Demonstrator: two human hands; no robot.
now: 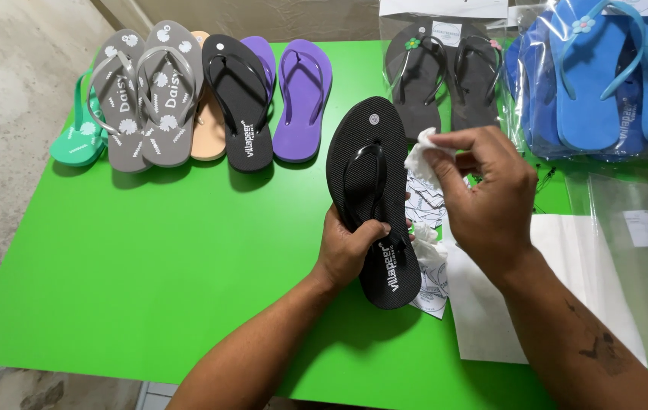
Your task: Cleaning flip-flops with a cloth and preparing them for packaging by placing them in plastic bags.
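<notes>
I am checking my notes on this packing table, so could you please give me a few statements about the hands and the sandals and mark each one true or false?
1. The left hand holds a black flip-flop by its middle. True.
2. The right hand pinches a crumpled white tissue. True.
3. The held sandal is purple. False: it is black; the purple flip-flops lie at the back of the green table.
4. The blue flip-flops lie loose on the table. False: they sit in clear plastic bags.
5. Grey flip-flops with white flower prints lie at the far left. True.
</notes>
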